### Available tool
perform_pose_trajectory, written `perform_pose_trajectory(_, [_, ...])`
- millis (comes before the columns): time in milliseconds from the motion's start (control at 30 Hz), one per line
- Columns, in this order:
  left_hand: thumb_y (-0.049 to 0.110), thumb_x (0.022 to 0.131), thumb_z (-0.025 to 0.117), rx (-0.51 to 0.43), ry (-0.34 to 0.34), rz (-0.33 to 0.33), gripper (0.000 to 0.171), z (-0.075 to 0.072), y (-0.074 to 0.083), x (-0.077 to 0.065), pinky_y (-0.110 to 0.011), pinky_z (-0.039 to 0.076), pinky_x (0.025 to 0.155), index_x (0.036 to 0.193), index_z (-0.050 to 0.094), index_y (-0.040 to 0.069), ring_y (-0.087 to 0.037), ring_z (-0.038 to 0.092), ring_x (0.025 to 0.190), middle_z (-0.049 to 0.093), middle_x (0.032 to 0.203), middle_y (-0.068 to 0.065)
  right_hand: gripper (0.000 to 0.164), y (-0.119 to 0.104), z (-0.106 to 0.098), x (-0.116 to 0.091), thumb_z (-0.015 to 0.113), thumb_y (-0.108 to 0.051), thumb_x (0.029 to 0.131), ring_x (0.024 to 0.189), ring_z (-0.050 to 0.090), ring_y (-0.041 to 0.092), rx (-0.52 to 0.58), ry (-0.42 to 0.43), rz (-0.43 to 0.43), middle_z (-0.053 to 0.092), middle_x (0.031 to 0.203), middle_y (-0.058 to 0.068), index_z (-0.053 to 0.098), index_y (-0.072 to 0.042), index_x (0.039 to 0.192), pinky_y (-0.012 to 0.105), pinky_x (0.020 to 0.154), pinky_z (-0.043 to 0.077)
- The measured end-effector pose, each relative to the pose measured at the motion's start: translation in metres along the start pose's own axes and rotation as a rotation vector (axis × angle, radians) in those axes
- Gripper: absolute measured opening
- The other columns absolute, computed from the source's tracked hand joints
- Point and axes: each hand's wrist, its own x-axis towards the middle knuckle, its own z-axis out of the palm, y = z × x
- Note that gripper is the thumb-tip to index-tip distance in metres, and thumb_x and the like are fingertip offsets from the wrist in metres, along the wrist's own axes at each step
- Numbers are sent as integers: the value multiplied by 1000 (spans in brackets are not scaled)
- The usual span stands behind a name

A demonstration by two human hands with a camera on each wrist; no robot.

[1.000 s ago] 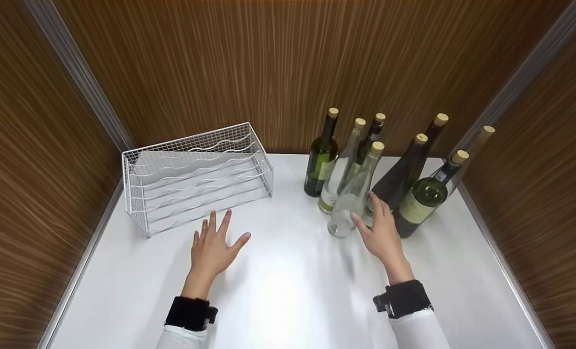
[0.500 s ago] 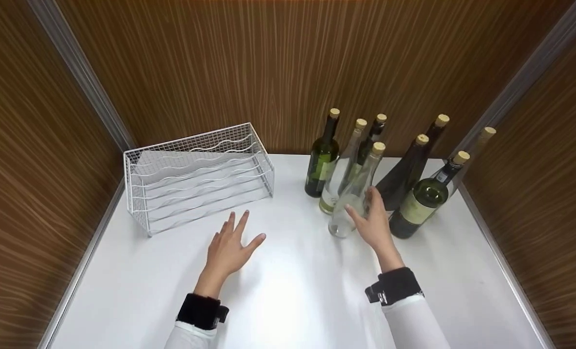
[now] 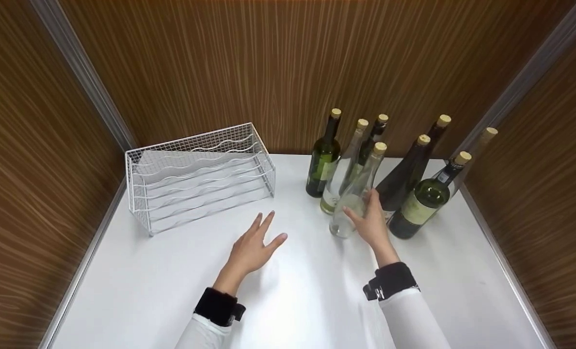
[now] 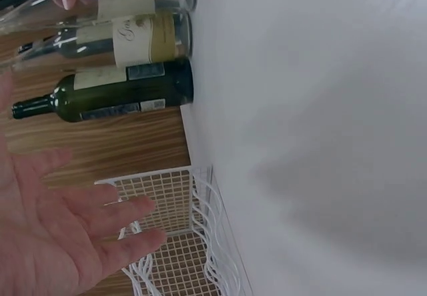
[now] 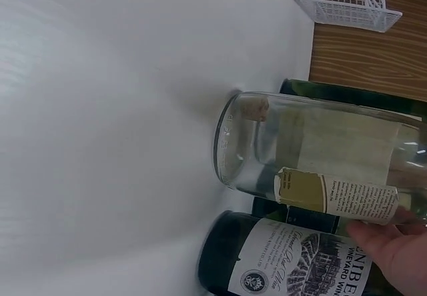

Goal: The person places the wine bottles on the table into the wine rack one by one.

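My right hand [image 3: 371,225] is at the side of a clear glass wine bottle [image 3: 351,203] with a cork, thumb on its near side and fingers round the other. The bottle stands upright, and a faded label [image 5: 347,139] shows on it in the right wrist view. My left hand [image 3: 251,249] is over the white table with fingers spread, holding nothing. In the left wrist view its palm [image 4: 47,229] shows near the white wire rack [image 4: 167,209]. Nearest beyond the held bottle are a clear bottle with a yellow-edged label [image 4: 143,39] and a dark green bottle [image 3: 323,167].
Several more corked bottles stand upright close together at the right, among them a green one with a cream label [image 3: 419,208] and a dark brown one [image 3: 399,184]. The wire rack [image 3: 200,194] with wavy bars sits at the back left. Wood-grain walls [image 3: 288,72] enclose the table.
My left hand has moved right across the table, away from the rack. The right hand has shifted slightly left and closed in on the clear bottle, which stays in place.
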Motion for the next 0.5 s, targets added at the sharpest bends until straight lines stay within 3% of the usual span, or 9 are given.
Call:
perform_pose_trajectory(267, [68,96,37,-131,-98,27,74,5,15,3,-74,24,102,156,28,26,-45,31,138,24,158,-17,76,-3,8,-1,75,-13,88,134,38,43,14,77,-125,39,140,32,27,10,143,46,112,30])
perform_pose_trajectory(500, [57,102,38,-261,-138,67,66,-4,21,9,-54,25,113,155,30,19,-34,29,142,30,157,-12,77,-7,17,-8,76,-14,88,132,39,42,-25,76,-154,40,136,29,27,8,143,47,110,34])
